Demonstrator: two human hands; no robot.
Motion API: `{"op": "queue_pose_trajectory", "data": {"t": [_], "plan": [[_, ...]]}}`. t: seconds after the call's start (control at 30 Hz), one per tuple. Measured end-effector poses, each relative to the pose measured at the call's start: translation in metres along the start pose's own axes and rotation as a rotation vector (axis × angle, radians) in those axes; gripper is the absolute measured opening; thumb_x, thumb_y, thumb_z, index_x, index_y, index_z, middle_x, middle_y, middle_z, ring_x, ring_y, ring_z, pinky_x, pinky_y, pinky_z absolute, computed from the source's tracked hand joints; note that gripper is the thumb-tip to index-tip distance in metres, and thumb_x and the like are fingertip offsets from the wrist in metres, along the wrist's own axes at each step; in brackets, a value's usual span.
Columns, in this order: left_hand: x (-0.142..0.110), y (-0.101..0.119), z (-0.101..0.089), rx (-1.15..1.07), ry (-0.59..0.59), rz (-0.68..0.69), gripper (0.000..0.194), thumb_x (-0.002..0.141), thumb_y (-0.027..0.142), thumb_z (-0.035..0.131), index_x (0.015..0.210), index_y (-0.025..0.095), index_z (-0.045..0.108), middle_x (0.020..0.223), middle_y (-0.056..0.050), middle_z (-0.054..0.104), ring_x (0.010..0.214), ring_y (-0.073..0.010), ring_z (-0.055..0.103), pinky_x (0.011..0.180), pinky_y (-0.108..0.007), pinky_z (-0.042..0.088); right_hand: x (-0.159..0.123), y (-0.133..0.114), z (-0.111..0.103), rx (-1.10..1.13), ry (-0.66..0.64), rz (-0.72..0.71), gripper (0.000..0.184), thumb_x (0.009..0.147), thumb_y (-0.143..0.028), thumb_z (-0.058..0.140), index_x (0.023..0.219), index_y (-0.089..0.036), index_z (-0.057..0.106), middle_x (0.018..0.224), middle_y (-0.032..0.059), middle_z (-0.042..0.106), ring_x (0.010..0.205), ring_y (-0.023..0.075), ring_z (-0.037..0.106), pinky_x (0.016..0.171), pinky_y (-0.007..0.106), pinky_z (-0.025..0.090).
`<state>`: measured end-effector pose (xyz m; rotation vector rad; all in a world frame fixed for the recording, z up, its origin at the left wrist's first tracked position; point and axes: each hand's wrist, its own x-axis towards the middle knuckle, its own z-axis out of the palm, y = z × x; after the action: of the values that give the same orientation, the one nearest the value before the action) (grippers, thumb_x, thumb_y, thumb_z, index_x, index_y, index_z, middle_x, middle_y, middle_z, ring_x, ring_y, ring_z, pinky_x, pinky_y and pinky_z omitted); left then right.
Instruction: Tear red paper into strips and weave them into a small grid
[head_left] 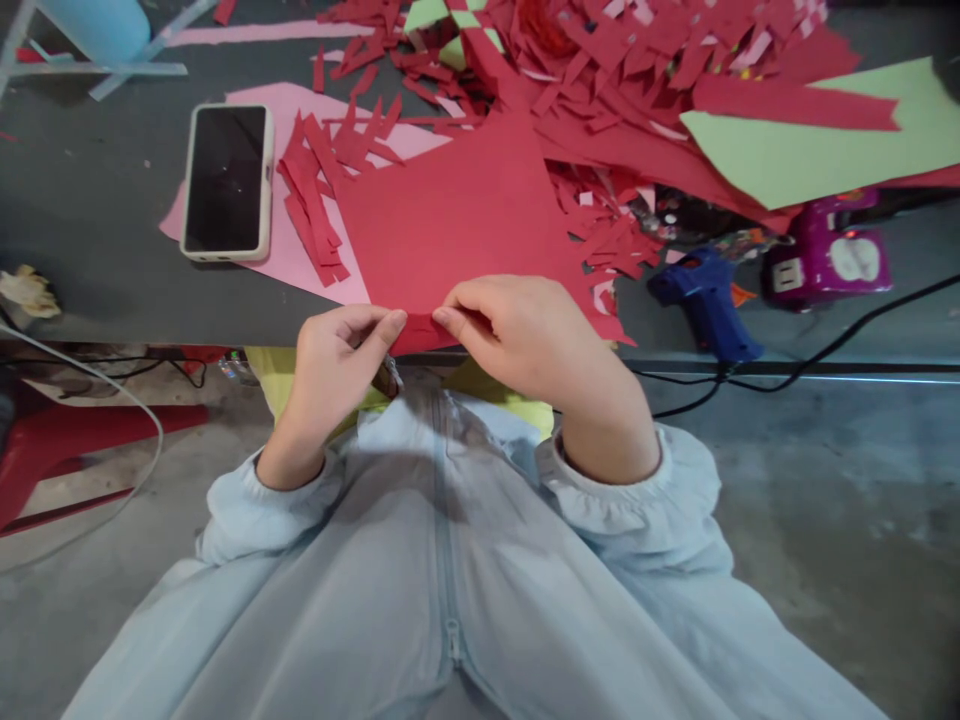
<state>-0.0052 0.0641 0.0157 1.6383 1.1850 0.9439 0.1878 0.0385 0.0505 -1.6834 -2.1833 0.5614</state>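
A large red paper sheet (457, 215) lies on the dark table, its near edge hanging at the table's front. My left hand (337, 360) pinches this edge, or a small folded strip along it, between thumb and forefinger. Close by on the right, my right hand (517, 325) pinches the same red edge with thumb and forefinger. Between the fingertips the red paper looks folded or doubled. Whether that piece is part of the big sheet or separate, I cannot tell. Cut red paper strips (315, 215) lie left of the sheet on pink paper (262, 275).
A phone (227, 180) rests on the pink paper. A heap of red paper cuttings (622, 60) fills the back. Green paper (832, 150) lies to the right, above a blue glue gun (705, 300) and a purple device (825, 255) with cables. A red chair (82, 440) stands lower left.
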Motion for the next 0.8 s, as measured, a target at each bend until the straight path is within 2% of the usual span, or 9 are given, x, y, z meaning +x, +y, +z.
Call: {"op": "queue_pose_trajectory", "data": {"t": [0.1, 0.23, 0.4, 0.53, 0.6, 0.8], "plan": [[0.004, -0.003, -0.004, 0.003, -0.057, -0.012, 0.048, 0.090, 0.054, 0.066, 0.059, 0.017, 0.062, 0.055, 0.002, 0.054, 0.052, -0.0093, 0.047, 0.049, -0.022, 0.037, 0.002, 0.000, -0.002, -0.008, -0.012, 0.018, 0.029, 0.099, -0.029, 0.049, 0.081, -0.016, 0.068, 0.076, 0.0068, 0.068, 0.068, 0.0163, 0.053, 0.065, 0.030, 0.028], [0.007, -0.006, -0.010, 0.061, -0.071, 0.006, 0.048, 0.092, 0.049, 0.063, 0.056, 0.018, 0.057, 0.053, 0.002, 0.052, 0.051, -0.0093, 0.046, 0.049, -0.023, 0.036, 0.005, 0.001, -0.003, -0.022, -0.014, 0.021, 0.029, 0.098, -0.030, 0.050, 0.081, -0.016, 0.069, 0.076, 0.0069, 0.069, 0.067, 0.0162, 0.053, 0.065, 0.031, 0.028], [0.010, -0.002, -0.011, 0.055, -0.068, -0.003, 0.041, 0.092, 0.042, 0.061, 0.060, 0.018, 0.063, 0.056, 0.001, 0.060, 0.055, -0.0110, 0.055, 0.053, -0.023, 0.043, 0.007, 0.001, -0.002, -0.034, -0.012, 0.024, 0.029, 0.098, -0.029, 0.050, 0.080, -0.016, 0.069, 0.076, 0.0071, 0.070, 0.066, 0.0159, 0.052, 0.064, 0.031, 0.028], [0.011, 0.000, -0.008, 0.028, -0.092, -0.030, 0.033, 0.083, 0.047, 0.074, 0.070, 0.017, 0.072, 0.062, -0.001, 0.067, 0.056, -0.0114, 0.059, 0.051, -0.022, 0.046, 0.007, 0.001, -0.002, -0.036, 0.004, 0.011, 0.030, 0.098, -0.029, 0.050, 0.078, -0.016, 0.068, 0.074, 0.0066, 0.068, 0.065, 0.0155, 0.051, 0.064, 0.031, 0.027], [0.011, -0.001, -0.006, 0.011, -0.076, -0.036, 0.029, 0.082, 0.044, 0.075, 0.073, 0.017, 0.074, 0.063, -0.001, 0.068, 0.055, -0.0112, 0.059, 0.050, -0.022, 0.046, 0.007, 0.001, -0.003, -0.021, 0.000, 0.007, 0.029, 0.098, -0.029, 0.051, 0.079, -0.016, 0.068, 0.075, 0.0064, 0.068, 0.066, 0.0153, 0.052, 0.064, 0.031, 0.028], [0.009, -0.001, -0.007, 0.011, -0.129, 0.043, 0.017, 0.081, 0.037, 0.077, 0.077, 0.020, 0.077, 0.069, -0.001, 0.074, 0.059, -0.0136, 0.066, 0.054, -0.023, 0.052, 0.004, 0.000, -0.005, 0.031, -0.024, -0.091, 0.025, 0.097, -0.025, 0.052, 0.083, -0.016, 0.071, 0.080, 0.0071, 0.070, 0.072, 0.0169, 0.055, 0.067, 0.030, 0.032]]}}
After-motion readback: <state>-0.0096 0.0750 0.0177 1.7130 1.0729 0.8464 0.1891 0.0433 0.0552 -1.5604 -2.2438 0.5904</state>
